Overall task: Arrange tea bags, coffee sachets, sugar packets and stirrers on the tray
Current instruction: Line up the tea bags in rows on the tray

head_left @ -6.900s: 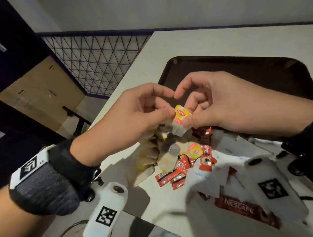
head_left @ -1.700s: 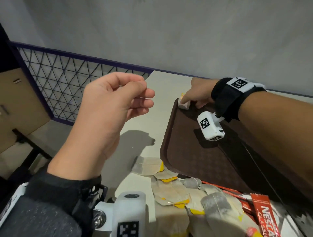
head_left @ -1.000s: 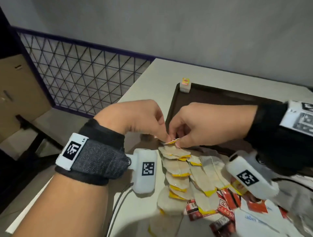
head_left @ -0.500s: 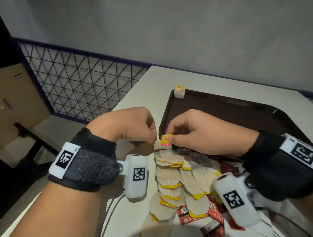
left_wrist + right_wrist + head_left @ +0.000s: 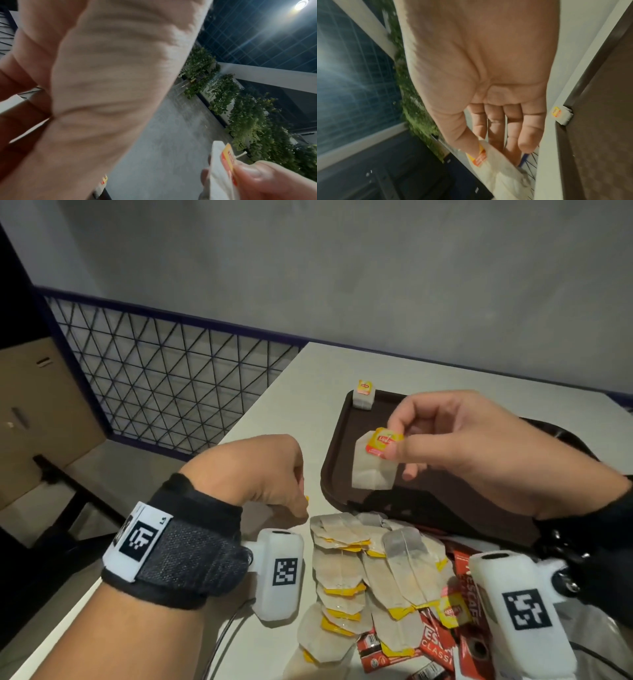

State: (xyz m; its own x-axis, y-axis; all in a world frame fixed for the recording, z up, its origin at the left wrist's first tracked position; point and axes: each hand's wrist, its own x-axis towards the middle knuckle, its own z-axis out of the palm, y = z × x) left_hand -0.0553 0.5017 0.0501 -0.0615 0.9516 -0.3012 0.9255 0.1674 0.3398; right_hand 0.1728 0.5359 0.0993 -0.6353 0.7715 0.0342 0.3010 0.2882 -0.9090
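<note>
— Tea bag (image 5: pixel 373 465) in the air: who has it?

— The right hand (image 5: pixel 455 446) holds it above the near left part of the brown tray (image 5: pixel 342 440). Thumb and forefinger pinch the yellow-and-red tag (image 5: pixel 383 442) flat against the top of the bag, and the pale paper pouch hangs below the fingertips. The other fingers are curled loosely behind it. The right wrist view shows the same pinch from the palm side, the thumb pressed on the tag.

— And the left hand (image 5: pixel 263 474)?

— It sits low over the white worktop (image 5: pixel 301 392), just left of the tray's near corner, knuckles up, fingers curled downward. A small scrap of yellow shows at its fingertips, but whether the fingers actually grip anything cannot be told; the left wrist view is mostly blurred palm.

— Is anything on the tray already?

— One folded tea bag (image 5: pixel 364 395) with its tag on top sits at the far left corner, against the rim. It is well apart from the one being held.

— Where are the remaining supplies?

— A heap of tea bags (image 5: pixel 349 570) lies on the worktop just in front of the tray, between the two wrists, overlapping one another. Red coffee sachets (image 5: pixel 435 642) lie beneath and to the right of them, partly covered.
</note>
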